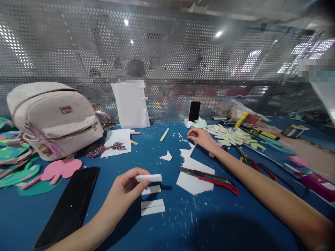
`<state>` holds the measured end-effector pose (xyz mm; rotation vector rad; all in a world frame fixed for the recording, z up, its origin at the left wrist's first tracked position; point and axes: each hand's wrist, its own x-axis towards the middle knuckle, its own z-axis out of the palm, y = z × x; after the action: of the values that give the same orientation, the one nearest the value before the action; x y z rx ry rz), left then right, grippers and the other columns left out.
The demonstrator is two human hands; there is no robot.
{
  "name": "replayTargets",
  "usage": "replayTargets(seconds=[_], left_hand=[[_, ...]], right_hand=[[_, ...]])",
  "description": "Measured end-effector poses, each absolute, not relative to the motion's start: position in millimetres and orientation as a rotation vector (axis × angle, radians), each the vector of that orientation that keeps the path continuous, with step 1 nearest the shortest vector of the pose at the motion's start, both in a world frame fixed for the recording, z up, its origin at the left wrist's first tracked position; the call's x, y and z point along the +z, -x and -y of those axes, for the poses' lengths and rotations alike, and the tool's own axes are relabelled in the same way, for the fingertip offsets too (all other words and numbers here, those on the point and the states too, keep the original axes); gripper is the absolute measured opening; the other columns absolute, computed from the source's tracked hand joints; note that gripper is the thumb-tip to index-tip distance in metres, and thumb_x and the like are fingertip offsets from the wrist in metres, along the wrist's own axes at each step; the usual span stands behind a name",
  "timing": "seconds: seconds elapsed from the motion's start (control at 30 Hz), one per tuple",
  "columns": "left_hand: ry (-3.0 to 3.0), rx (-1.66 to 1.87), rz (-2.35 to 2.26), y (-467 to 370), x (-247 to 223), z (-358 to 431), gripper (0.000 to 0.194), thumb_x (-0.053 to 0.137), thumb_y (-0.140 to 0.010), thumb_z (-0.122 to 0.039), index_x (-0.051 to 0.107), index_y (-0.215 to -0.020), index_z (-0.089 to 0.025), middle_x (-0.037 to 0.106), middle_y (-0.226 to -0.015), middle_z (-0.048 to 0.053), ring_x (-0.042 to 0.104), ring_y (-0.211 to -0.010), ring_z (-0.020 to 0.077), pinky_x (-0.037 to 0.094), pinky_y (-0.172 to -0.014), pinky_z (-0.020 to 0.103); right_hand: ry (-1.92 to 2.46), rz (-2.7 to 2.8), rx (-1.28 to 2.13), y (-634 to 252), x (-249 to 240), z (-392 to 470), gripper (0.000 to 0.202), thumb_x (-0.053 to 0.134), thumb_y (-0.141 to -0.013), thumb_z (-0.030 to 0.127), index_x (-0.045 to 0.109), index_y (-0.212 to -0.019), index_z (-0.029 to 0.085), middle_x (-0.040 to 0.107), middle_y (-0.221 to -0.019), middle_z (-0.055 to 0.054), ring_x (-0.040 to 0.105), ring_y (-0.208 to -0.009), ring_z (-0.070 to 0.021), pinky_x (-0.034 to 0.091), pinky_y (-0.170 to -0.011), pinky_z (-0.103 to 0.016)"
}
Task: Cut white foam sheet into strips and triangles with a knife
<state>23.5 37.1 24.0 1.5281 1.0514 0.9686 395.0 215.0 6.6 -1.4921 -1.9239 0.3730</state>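
Note:
My left hand pinches a small white foam strip between thumb and fingers, above the blue table. Just below it lie another white strip and a pair of strips side by side. Farther out, my right hand is over the table beside small white scraps, its fingers curled together; whatever is between the fingertips is too small to make out. A red and black cutter rests on a cut white foam sheet between the hands.
A white backpack and a black phone are at the left. Pale green and pink sticks, pliers and a wire spool lie at the right. A phone stands by the perforated metal screen.

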Motion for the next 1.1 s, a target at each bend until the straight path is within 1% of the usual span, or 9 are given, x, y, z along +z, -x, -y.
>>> replayTargets(seconds=[0.13, 0.3, 0.5, 0.57, 0.67, 0.73, 0.93, 1.03, 1.1], left_hand=[[-1.700, 0.943, -1.086, -17.4, 20.1, -44.7, 0.025, 0.059, -0.097, -0.046, 0.071, -0.097, -0.025, 0.065, -0.097, 0.001, 0.062, -0.089, 0.0190, 0.046, -0.079, 0.030], [-2.019, 0.842, -1.175, -12.1, 15.4, -55.8, 0.028, 0.046, -0.103, -0.037, 0.073, -0.103, -0.029, 0.063, -0.098, 0.002, 0.060, -0.097, 0.0233, 0.037, -0.094, 0.042], [-2.260, 0.737, -1.287, -13.0, 9.0, -62.0, 0.023, 0.048, -0.101, -0.027, 0.070, -0.105, -0.031, 0.070, -0.100, -0.001, 0.062, -0.096, 0.0238, 0.033, -0.092, 0.044], [-2.296, 0.707, -1.313, -14.5, 8.0, -63.8, 0.020, 0.051, -0.099, -0.026, 0.069, -0.106, -0.030, 0.072, -0.098, -0.001, 0.063, -0.095, 0.0240, 0.034, -0.092, 0.044], [-2.332, 0.652, -1.324, -16.9, 8.4, -65.3, 0.018, 0.052, -0.099, -0.025, 0.068, -0.106, -0.028, 0.074, -0.096, -0.001, 0.064, -0.093, 0.0240, 0.035, -0.090, 0.044], [-2.355, 0.620, -1.315, -17.6, 9.9, -65.4, 0.018, 0.050, -0.100, -0.024, 0.068, -0.106, -0.027, 0.074, -0.097, -0.001, 0.064, -0.093, 0.0234, 0.036, -0.090, 0.043], [-2.446, 0.574, -1.251, -12.0, 15.0, -57.1, 0.025, 0.042, -0.105, -0.024, 0.066, -0.110, -0.026, 0.071, -0.106, 0.002, 0.062, -0.099, 0.0244, 0.038, -0.093, 0.044], [-2.460, 0.581, -1.232, -8.1, 10.9, -43.9, 0.024, 0.043, -0.106, -0.028, 0.060, -0.124, -0.026, 0.068, -0.121, 0.005, 0.060, -0.110, 0.0259, 0.039, -0.099, 0.046], [-2.487, 0.606, -1.232, -6.5, 3.4, -33.9, 0.034, 0.048, -0.106, -0.034, 0.050, -0.139, -0.026, 0.062, -0.134, 0.008, 0.056, -0.121, 0.0278, 0.039, -0.103, 0.046]], right_hand=[[1.440, 1.914, 0.300, -391.5, 14.4, -210.5, 0.013, 0.073, -0.083, 0.032, 0.072, -0.083, 0.019, 0.074, -0.080, -0.003, 0.068, -0.076, -0.0201, 0.051, -0.076, -0.033], [1.359, 1.911, 0.338, -369.7, 34.8, -194.5, 0.018, 0.063, -0.089, 0.037, 0.068, -0.088, 0.019, 0.073, -0.080, -0.005, 0.068, -0.074, -0.0206, 0.051, -0.074, -0.033], [1.145, 2.128, 0.580, -303.5, 53.9, -134.6, 0.017, 0.056, -0.098, 0.032, 0.069, -0.099, 0.021, 0.075, -0.092, -0.003, 0.069, -0.081, -0.0174, 0.052, -0.074, -0.029], [1.064, 2.248, 0.662, -281.5, 50.3, -110.5, 0.013, 0.060, -0.098, 0.028, 0.071, -0.103, 0.023, 0.075, -0.103, -0.003, 0.068, -0.090, -0.0170, 0.051, -0.080, -0.029], [0.983, 2.477, 0.676, -259.8, 37.4, -85.3, 0.024, 0.066, -0.096, 0.025, 0.065, -0.120, 0.022, 0.069, -0.120, -0.007, 0.063, -0.109, -0.0215, 0.050, -0.093, -0.035], [0.976, 2.565, 0.633, -253.6, 27.6, -77.6, 0.029, 0.068, -0.095, 0.022, 0.062, -0.123, 0.020, 0.067, -0.121, -0.008, 0.060, -0.114, -0.0237, 0.049, -0.095, -0.038], [1.007, 2.574, 0.438, -252.9, 8.7, -70.3, 0.017, 0.055, -0.100, 0.014, 0.064, -0.115, 0.017, 0.064, -0.114, -0.010, 0.057, -0.109, -0.0236, 0.049, -0.093, -0.039], [1.002, 2.558, 0.449, -254.3, 6.3, -65.4, 0.019, 0.052, -0.101, 0.014, 0.062, -0.118, 0.016, 0.062, -0.116, -0.011, 0.056, -0.109, -0.0242, 0.048, -0.096, -0.041], [1.002, 2.539, 0.496, -255.4, 6.2, -63.3, 0.021, 0.051, -0.103, 0.018, 0.060, -0.122, 0.016, 0.062, -0.119, -0.012, 0.054, -0.111, -0.0255, 0.047, -0.098, -0.043]])
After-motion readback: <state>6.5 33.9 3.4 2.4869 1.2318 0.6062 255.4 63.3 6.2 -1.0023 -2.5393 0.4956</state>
